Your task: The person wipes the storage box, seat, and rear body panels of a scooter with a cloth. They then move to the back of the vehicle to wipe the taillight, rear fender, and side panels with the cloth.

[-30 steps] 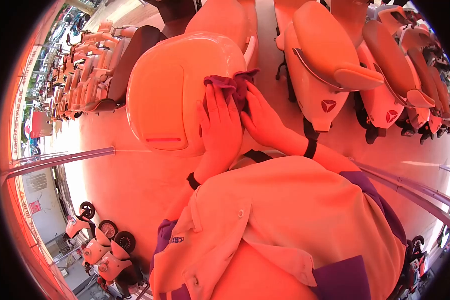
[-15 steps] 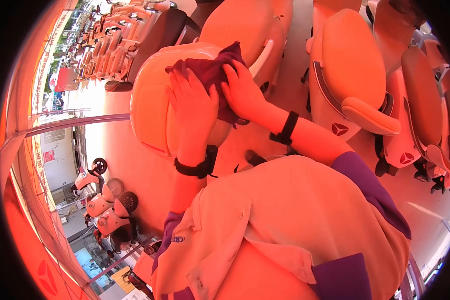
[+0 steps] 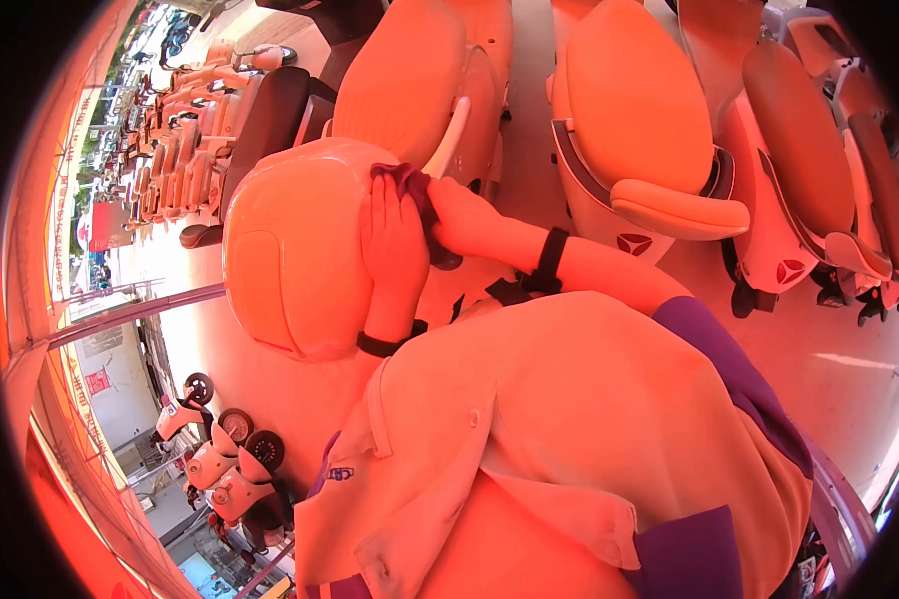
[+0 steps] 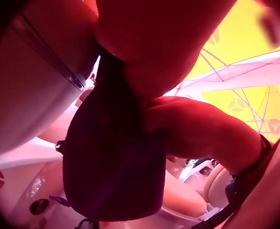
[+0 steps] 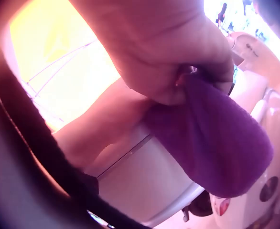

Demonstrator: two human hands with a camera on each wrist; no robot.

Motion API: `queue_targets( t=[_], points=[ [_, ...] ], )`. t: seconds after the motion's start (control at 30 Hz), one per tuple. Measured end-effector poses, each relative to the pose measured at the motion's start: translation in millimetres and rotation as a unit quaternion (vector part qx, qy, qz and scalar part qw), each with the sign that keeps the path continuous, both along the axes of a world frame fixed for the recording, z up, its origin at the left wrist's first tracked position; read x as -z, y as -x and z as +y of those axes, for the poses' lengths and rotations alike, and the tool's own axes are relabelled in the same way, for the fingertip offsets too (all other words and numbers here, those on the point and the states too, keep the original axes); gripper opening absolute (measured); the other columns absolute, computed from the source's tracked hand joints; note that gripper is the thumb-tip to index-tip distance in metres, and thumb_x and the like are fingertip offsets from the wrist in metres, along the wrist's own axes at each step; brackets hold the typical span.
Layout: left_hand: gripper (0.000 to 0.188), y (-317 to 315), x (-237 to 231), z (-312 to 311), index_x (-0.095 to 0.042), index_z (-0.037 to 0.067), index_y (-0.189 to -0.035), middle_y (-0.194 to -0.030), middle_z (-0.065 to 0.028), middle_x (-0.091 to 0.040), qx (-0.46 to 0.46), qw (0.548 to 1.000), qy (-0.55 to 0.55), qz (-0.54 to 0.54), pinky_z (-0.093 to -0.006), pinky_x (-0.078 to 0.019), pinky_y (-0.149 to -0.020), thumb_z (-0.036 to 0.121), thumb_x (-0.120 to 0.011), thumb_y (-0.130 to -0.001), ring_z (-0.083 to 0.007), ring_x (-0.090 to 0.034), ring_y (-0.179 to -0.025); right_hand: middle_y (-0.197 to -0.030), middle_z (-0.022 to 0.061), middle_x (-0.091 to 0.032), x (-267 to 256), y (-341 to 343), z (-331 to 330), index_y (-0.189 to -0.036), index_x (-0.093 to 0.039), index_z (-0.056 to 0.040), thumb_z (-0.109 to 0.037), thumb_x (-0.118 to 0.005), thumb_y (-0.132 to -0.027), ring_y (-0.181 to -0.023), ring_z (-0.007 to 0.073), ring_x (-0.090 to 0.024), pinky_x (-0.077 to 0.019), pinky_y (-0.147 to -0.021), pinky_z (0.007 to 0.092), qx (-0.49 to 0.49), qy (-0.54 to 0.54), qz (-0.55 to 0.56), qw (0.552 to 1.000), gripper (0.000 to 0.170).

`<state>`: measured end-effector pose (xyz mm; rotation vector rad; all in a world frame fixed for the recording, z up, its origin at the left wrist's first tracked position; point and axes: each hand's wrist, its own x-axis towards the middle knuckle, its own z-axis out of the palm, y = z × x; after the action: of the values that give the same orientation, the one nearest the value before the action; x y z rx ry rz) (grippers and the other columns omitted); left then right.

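A dark purple cloth (image 3: 415,185) lies against the right side of a rounded scooter top box (image 3: 300,190). My left hand (image 3: 395,240) rests on the cloth at the box's side, its fingers straight and close together. Beside it, my right hand (image 3: 459,218) grips the cloth with curled fingers. In the right wrist view, the cloth (image 5: 221,143) hangs down as a wide flap from the right hand (image 5: 168,47). The left wrist view shows the same cloth (image 4: 113,157) dangling below both hands, with the box wall (image 4: 35,90) at the left.
The box sits behind a scooter seat (image 3: 400,80). A second scooter (image 3: 639,90) stands to the right, with more beyond it. Rows of scooters (image 3: 185,150) line the far left, and several small ones (image 3: 230,464) stand at lower left. A metal pole (image 3: 140,311) runs at left.
The cloth was spread over the box's top right half a second ago; now it is bunched at the side. Both hands have moved down the side, and the right hand's fingers have curled in.
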<state>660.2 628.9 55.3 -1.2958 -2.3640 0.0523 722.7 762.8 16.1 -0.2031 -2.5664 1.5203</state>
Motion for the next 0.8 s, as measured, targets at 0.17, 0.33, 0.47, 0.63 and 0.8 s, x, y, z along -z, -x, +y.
queue_targets(
  t=[0.17,0.33,0.47,0.63,0.8],
  points=[
    [0.032,7,37,108,-0.059,0.004,-0.122,-0.113,-0.0202,-0.064,0.095,0.875,-0.211,-0.426,-0.0440,-0.0488,-0.090,0.004,-0.055,-0.090,-0.0399,-0.060,-0.107,-0.106,0.0210,-0.051,-1,-46,79,-0.114,-0.046,-0.0015,-0.002,-0.063,-0.076,-0.100,0.0427,-0.055,-0.0485,-0.086,0.0492,0.145,-0.175,-0.030,0.973,0.042],
    [0.036,25,104,210,-0.059,0.003,-0.124,-0.112,-0.0210,-0.064,0.184,0.862,-0.219,-0.419,-0.0466,-0.0480,-0.091,0.001,-0.054,-0.088,-0.0413,-0.059,-0.107,-0.097,0.0127,-0.056,23,-46,124,-0.099,-0.055,-0.0031,-0.007,-0.066,-0.076,-0.092,0.0274,-0.062,-0.0571,-0.067,0.0367,0.252,-0.410,-0.113,0.870,0.026],
    [0.042,53,226,246,-0.057,0.000,-0.126,-0.119,-0.0273,-0.060,0.201,0.827,-0.005,-0.525,-0.0465,-0.0461,-0.094,-0.001,-0.046,-0.085,-0.0446,-0.055,-0.111,-0.092,0.0088,-0.059,80,-41,121,-0.095,-0.061,-0.0039,-0.012,-0.066,-0.077,-0.091,0.0214,-0.063,-0.0564,-0.061,0.0325,0.174,-0.430,-0.289,0.837,0.020],
    [0.042,28,209,242,-0.060,0.000,-0.123,-0.119,-0.0260,-0.060,0.221,0.843,-0.039,-0.488,-0.0464,-0.0451,-0.100,0.000,-0.048,-0.082,-0.0433,-0.053,-0.118,-0.093,0.0078,-0.059,122,-46,100,-0.097,-0.063,-0.0053,-0.018,-0.064,-0.080,-0.085,0.0223,-0.060,-0.0544,-0.059,0.0323,0.201,-0.448,-0.303,0.817,0.021],
    [0.031,24,182,249,-0.067,0.000,-0.106,-0.115,-0.0211,-0.063,0.242,0.893,0.067,-0.373,-0.0468,-0.0458,-0.101,0.001,-0.052,-0.079,-0.0422,-0.053,-0.120,-0.095,0.0090,-0.058,127,-53,101,-0.099,-0.064,-0.0096,-0.021,-0.062,-0.083,-0.082,0.0269,-0.057,-0.0531,-0.058,0.0365,0.228,-0.494,-0.315,0.778,0.020]
  ],
)
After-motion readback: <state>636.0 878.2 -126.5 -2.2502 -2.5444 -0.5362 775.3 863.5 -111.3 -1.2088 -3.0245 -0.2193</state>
